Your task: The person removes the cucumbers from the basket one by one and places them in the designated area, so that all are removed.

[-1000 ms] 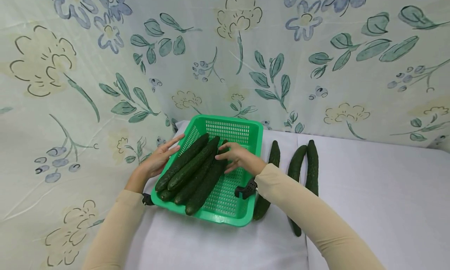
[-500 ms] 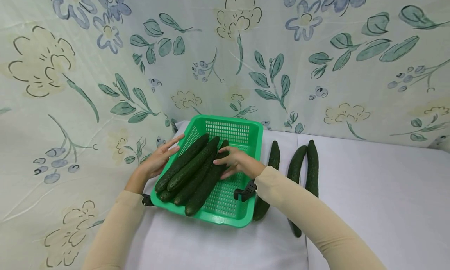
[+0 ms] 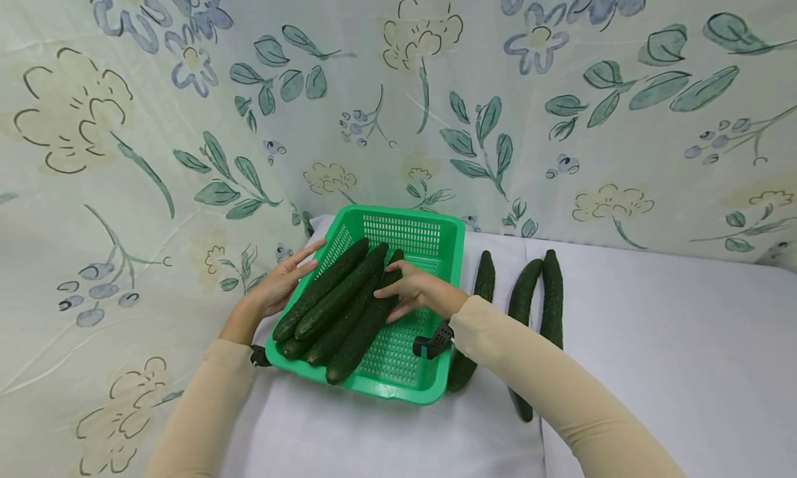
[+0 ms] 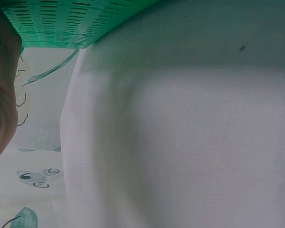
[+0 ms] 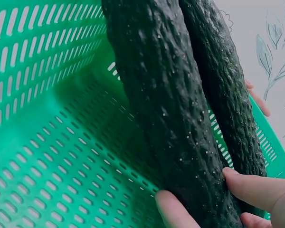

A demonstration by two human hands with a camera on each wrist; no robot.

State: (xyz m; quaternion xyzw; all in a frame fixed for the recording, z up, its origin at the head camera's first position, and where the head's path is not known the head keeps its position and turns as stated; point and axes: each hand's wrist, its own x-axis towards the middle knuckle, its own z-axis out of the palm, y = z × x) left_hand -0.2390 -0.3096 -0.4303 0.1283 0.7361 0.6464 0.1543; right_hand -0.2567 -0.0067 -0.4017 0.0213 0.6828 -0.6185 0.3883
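Note:
A green plastic basket (image 3: 405,392) holds several dark green cucumbers (image 3: 320,295) lying slantwise along its left side. My right hand (image 3: 420,288) reaches inside it and grips the rightmost cucumber (image 3: 356,343) near its far end. In the right wrist view, thumb and fingers sit on either side of that cucumber (image 5: 166,104), whose skin is bumpy. With fingers extended, my left hand (image 3: 277,288) rests along the basket's left rim. Only part of the left hand (image 4: 2,95) shows in the left wrist view, beside the slotted basket wall (image 4: 61,23).
To the right of the basket, three more cucumbers lie on the white cloth (image 3: 654,339): one close to its wall (image 3: 485,277), a curved cucumber (image 3: 524,291), and another cucumber (image 3: 552,298) beside that. A floral curtain (image 3: 398,118) hangs behind and to the left.
My right hand has shifted slightly down and left, closing round the rightmost cucumber. The left hand and the basket keep their places.

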